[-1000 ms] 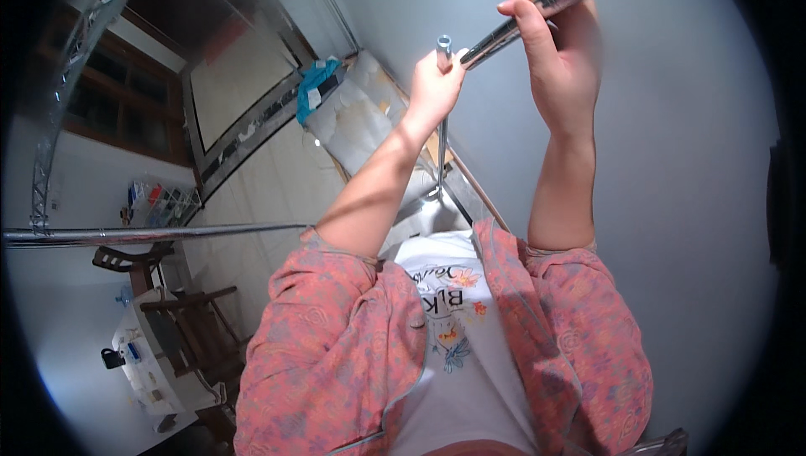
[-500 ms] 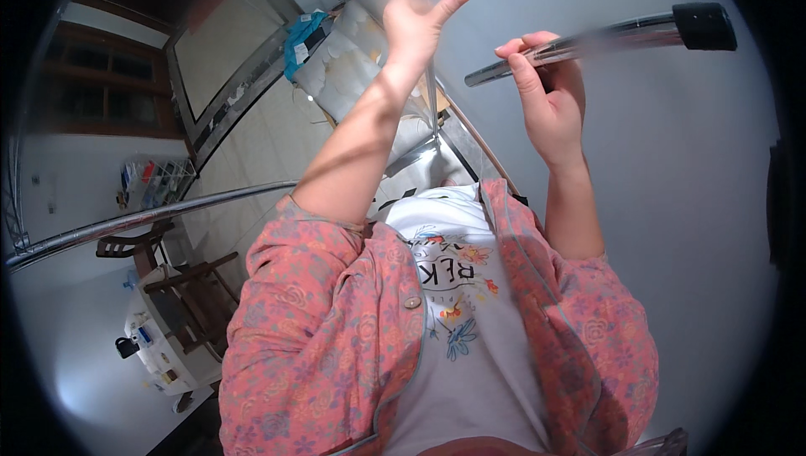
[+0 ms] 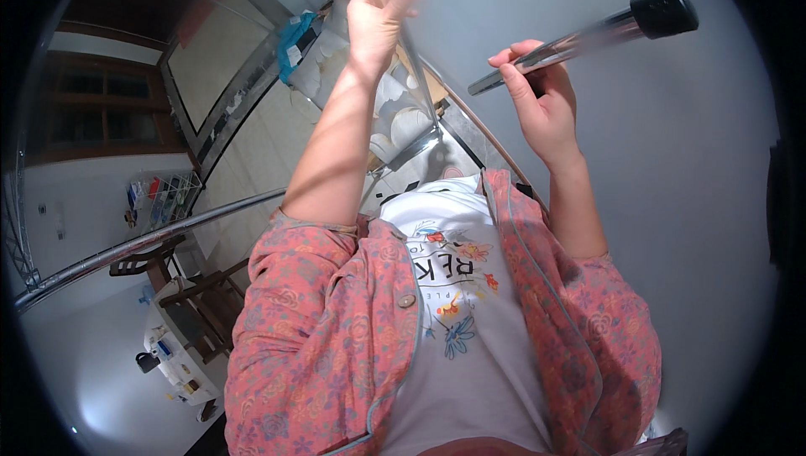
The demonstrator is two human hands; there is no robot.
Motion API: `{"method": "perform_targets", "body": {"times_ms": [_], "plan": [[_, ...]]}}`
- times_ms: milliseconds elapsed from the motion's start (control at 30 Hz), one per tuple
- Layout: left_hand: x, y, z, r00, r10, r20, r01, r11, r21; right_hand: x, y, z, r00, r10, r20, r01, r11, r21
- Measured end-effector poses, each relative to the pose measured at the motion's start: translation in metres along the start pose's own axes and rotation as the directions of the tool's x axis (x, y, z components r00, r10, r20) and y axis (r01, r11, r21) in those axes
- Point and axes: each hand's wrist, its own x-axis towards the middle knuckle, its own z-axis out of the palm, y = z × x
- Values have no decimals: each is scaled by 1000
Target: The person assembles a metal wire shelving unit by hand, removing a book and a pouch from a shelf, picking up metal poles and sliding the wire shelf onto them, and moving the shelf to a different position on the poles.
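Note:
My left hand (image 3: 375, 26) is closed around the upper end of a shiny metal pole (image 3: 416, 74). The pole's open round mouth sticks out above the fist, and its lower end goes down to a metal bar near the floor. Motion smears the left thumb somewhat. On the right, my right hand (image 3: 544, 103) pinches a short chrome tube (image 3: 579, 43) between thumb and fingers. This tube tilts up to the right and bears a black cap (image 3: 664, 11) on its far end. Its bare end points toward the pole but stays apart from it.
A long chrome rail (image 3: 159, 240) crosses on the left. Beyond it are a wooden chair (image 3: 197, 309), a table with small items (image 3: 180, 364) and a wire rack (image 3: 168, 196). Crumpled packaging (image 3: 399, 112) and a teal bag (image 3: 294, 46) lie near the pole. A grey wall (image 3: 663, 162) rises at right.
My left hand has shifted left, tipping the pole's top that way, and its raised thumb has folded in. The capped tube in my right hand has moved slightly left and tilted more steeply.

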Motion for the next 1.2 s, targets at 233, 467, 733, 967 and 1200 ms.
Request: {"method": "perform_targets", "body": {"times_ms": [233, 467, 733, 967, 1200], "plan": [[5, -12, -4, 948, 244, -206, -204, 959, 198, 1, 2, -2, 999, 17, 48, -11, 992, -127], [4, -16, -12, 948, 303, -100, -259, 913, 315, -1, 10, -6, 998, 65, 21, -63, 996, -67], [0, 5, -9, 983, 178, 43, -183, 942, 282, -4, 11, -8, 998, 65, 28, -63, 996, -66], [-4, 3, -4, 984, 179, 11, -179, 981, 78, -6, 8, -8, 997, 64, 54, -60, 996, -68], [-4, 5, -15, 987, 154, -56, -144, 979, 147, -13, 8, -10, 997, 79, 19, -78, 996, -48]]}}
